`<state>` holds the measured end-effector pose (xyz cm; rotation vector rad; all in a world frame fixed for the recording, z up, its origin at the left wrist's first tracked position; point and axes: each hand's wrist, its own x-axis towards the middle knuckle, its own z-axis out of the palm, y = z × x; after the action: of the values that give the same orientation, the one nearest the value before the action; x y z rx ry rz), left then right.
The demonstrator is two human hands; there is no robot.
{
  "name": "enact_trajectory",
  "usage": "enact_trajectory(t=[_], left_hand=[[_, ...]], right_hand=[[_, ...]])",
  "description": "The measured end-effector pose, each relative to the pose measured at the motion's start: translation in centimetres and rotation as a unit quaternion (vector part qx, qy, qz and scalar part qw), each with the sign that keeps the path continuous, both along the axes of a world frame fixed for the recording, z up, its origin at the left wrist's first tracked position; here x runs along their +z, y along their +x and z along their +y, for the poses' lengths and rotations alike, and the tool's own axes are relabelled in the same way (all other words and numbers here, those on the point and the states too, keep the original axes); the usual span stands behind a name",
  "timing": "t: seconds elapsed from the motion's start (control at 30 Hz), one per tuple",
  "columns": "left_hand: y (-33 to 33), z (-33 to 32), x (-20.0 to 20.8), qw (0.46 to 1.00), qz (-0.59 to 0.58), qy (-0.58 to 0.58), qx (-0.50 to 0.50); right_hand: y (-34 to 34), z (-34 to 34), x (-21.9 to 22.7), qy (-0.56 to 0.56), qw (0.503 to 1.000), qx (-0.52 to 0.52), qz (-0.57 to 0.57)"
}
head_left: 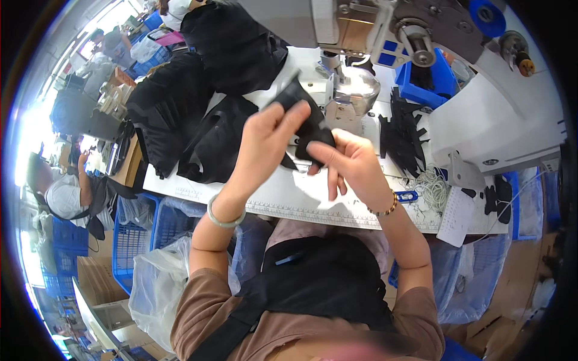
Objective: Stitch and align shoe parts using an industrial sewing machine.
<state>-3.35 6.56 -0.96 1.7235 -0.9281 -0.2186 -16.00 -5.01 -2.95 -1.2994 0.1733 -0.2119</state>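
Observation:
Between my two hands, over the white sewing table (283, 192), I hold a small black fabric piece (310, 123), somewhat blurred. My left hand (268, 141) pinches its upper left part between thumb and fingers. With thumb and index finger, my right hand (352, 162) grips the lower right end, the other fingers hanging loose. Just beyond the cloth stands the sewing machine's needle area (352, 90) with its shiny metal cover. Large piles of black fabric (171, 108) lie to the left of my left hand. Right of the machine lies a heap of black strips (402, 132).
A blue bin (427, 84) stands behind the strips. Near the right edge are tangled pale cords (435, 191), small blue-handled thread snips (407, 197) and a white paper (456, 218). Blue crates (133, 231) and plastic bags flank me below. Another person (66, 192) sits at far left.

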Motion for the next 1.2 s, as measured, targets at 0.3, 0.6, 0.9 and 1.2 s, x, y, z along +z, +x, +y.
enact_trajectory(t=[0.3,0.6,0.9,1.2], left_hand=[[4.0,-8.8,0.1,0.972,0.126,-0.167,-0.104],[6.1,-9.5,-0.5,0.965,0.120,-0.135,-0.190],[1.6,-3.0,-1.8,0.909,-0.396,-0.088,-0.092],[3.1,-4.1,-4.7,0.855,-0.511,-0.093,0.010]], right_hand=[[1.3,-1.6,0.1,-0.017,0.977,-0.197,-0.080],[1.9,-1.4,-0.7,-0.004,0.960,-0.261,-0.097],[-3.1,-7.0,-6.0,-0.293,0.885,-0.361,-0.005],[-7.0,-15.4,-9.2,-0.518,0.740,-0.378,0.204]])
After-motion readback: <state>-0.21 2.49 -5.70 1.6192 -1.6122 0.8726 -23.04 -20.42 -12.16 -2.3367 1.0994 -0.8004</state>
